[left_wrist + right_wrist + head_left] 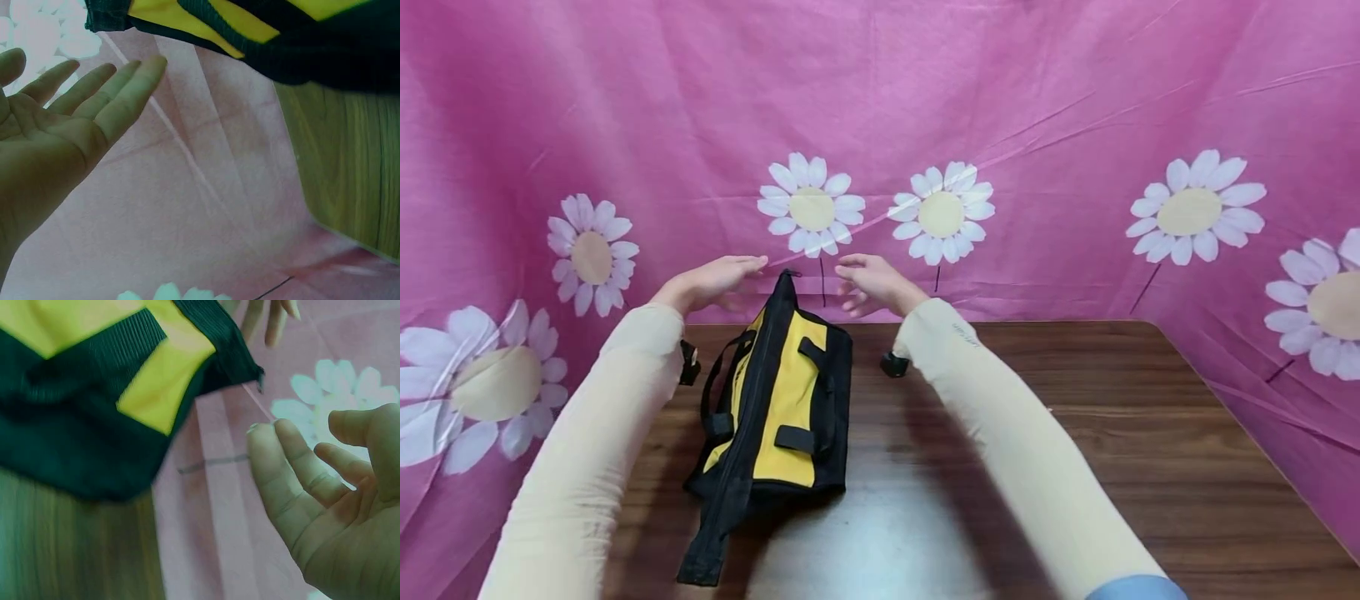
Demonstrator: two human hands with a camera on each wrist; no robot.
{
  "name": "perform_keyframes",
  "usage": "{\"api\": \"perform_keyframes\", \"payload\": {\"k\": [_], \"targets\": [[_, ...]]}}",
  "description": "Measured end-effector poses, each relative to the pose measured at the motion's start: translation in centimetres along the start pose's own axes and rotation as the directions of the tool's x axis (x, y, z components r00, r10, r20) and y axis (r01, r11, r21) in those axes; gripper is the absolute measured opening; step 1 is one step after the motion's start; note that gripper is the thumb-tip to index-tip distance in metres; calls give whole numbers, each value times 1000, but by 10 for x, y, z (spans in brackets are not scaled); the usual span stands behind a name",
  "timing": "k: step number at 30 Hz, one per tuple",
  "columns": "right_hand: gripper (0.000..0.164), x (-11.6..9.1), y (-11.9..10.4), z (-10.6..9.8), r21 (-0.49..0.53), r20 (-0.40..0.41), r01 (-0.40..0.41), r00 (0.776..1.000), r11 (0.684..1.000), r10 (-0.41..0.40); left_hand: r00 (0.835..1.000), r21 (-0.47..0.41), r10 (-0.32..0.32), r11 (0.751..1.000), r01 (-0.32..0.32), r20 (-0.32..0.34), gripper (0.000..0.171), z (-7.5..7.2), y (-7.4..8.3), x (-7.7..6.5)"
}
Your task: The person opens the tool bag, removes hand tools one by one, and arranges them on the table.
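Observation:
A yellow and black zippered bag [786,392] stands lengthwise on the wooden table, its black zip band running along the top. One end of that band sticks out toward the near edge. Black webbing handles [823,400] hang on its sides. My left hand [718,279] hovers by the bag's far left end, fingers extended, holding nothing; the left wrist view shows its open palm [56,137]. Opposite it, my right hand [876,285] is held off the far right end with loosely bent fingers. In the right wrist view the zipper pull [260,380] lies near those fingertips.
A pink cloth with white daisies [940,214] hangs behind the table and along both sides. The brown wooden table [1075,467] extends to the right of the bag. Dark wrist-camera parts [894,364] show under the sleeves.

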State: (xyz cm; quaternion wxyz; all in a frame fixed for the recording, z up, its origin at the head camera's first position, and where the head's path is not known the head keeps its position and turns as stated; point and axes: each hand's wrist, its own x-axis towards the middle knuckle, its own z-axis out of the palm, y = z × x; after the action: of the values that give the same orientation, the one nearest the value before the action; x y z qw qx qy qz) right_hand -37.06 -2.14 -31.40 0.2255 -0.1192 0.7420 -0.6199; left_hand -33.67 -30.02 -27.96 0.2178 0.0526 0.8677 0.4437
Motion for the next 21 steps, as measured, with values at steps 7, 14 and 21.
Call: {"api": "perform_keyframes", "payload": {"k": [7,14,21], "targets": [[44,27,5,42,220,-70,-62,994,974,79,998,-130,-60,990,58,-10,61,4,-6,21],[47,45,10,67,451,-36,-121,987,884,154,987,-172,-140,974,151,74,58,0,-2,32],[31,55,14,78,508,-85,-46,991,860,103,966,-238,-243,937,258,90,60,-2,3,42]]}}
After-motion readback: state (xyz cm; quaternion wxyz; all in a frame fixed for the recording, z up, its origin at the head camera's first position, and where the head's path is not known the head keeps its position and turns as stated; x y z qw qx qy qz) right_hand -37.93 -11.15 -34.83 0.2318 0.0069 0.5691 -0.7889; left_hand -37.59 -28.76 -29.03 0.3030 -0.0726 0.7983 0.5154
